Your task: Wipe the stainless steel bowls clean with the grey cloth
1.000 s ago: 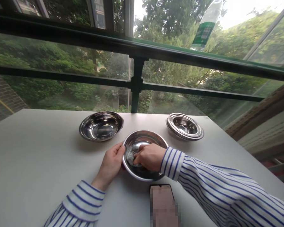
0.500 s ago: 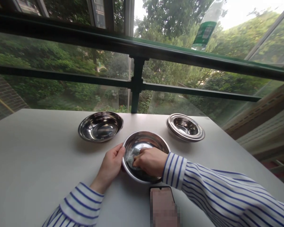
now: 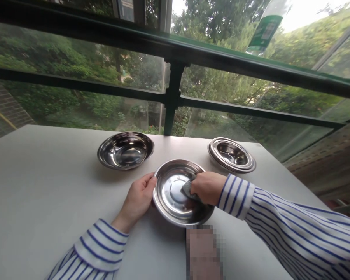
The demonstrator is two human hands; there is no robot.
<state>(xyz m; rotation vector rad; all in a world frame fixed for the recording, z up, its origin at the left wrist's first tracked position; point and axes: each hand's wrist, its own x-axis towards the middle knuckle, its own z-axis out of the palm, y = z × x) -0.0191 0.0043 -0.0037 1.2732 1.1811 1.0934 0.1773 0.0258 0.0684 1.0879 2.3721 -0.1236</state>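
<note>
The hands are apart: the left hand [image 3: 137,201] steadies the rim of a steel bowl [image 3: 169,196] on the white tabletop [image 3: 46,186], while the right hand [image 3: 208,188] presses a grey cloth [image 3: 187,189] inside (smooth metal), so hard pressure could skid the bowl.

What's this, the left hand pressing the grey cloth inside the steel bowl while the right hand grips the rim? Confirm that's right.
Not right: the hands are swapped. The head view shows the right hand pressing the grey cloth inside the steel bowl, while the left hand grips the rim.
</note>
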